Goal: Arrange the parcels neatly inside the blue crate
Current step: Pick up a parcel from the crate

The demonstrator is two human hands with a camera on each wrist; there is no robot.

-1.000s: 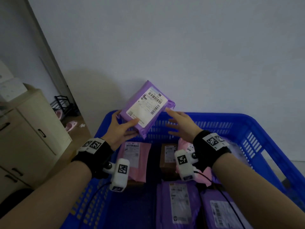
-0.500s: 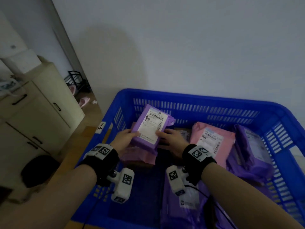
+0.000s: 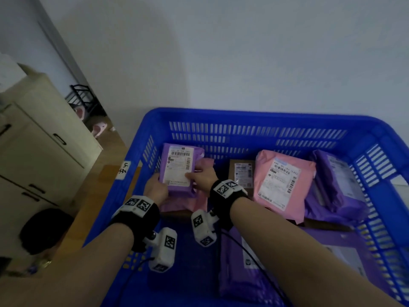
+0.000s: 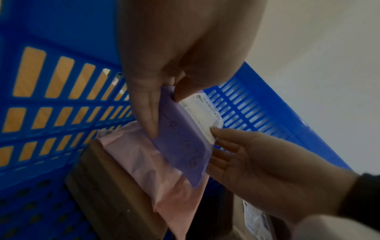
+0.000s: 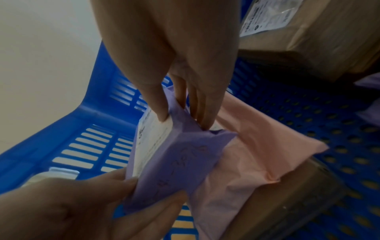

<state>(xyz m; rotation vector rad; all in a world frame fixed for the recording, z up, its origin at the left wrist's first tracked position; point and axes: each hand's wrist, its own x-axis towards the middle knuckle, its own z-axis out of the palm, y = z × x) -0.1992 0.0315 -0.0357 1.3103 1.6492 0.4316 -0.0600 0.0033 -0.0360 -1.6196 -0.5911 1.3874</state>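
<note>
Both hands hold a small purple parcel (image 3: 179,169) with a white label in the far left corner of the blue crate (image 3: 254,117). It sits just above a pink parcel (image 3: 200,203) that lies on a brown box (image 4: 107,186). My left hand (image 3: 156,191) pinches its near left corner, thumb on the label and fingers under it. My right hand (image 3: 202,176) pinches its right edge, thumb on the label. From the left wrist the purple parcel (image 4: 185,139) shows slightly tilted; from the right wrist the purple parcel (image 5: 176,155) hangs over the pink parcel (image 5: 246,155).
A brown box (image 3: 242,173), a large pink parcel (image 3: 281,185) and a purple parcel (image 3: 336,187) line the crate's far side. More purple parcels (image 3: 243,273) lie near me. Bare crate floor (image 3: 188,251) shows under my wrists. A cream cabinet (image 3: 39,151) stands left.
Both hands have lowered the purple parcel from above the crate's far rim into the far left corner and turned it square to the walls. My right hand has taken hold of its edge.
</note>
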